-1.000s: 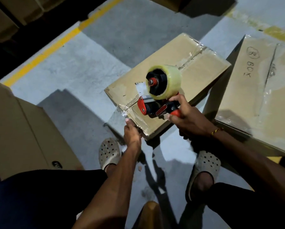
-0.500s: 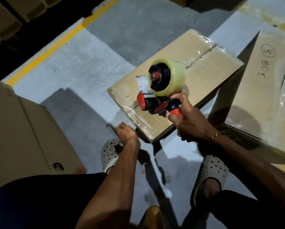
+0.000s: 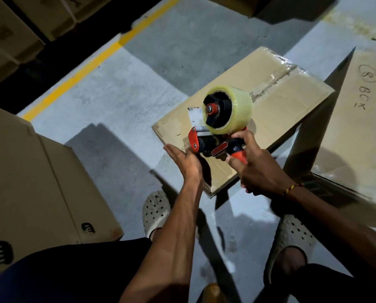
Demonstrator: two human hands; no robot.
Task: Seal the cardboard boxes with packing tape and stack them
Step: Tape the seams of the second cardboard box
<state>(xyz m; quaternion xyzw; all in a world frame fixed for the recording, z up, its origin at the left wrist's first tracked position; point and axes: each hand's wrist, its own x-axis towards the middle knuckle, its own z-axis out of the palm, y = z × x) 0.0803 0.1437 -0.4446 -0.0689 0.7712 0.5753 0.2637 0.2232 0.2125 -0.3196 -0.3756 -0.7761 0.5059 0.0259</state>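
One cardboard box [image 3: 276, 101], long axis running away to my right. My right hand [image 3: 257, 171] grips the tape dispenser [image 3: 222, 125]; my left hand [image 3: 183, 158], fingers straight, touches the box's near end.

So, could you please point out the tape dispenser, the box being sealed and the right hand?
tape dispenser [image 3: 227, 111], head view, on the clear tape roll.
box being sealed [image 3: 276, 106], head view, on its bare top flap.
right hand [image 3: 257, 169], head view, on the back of the hand.
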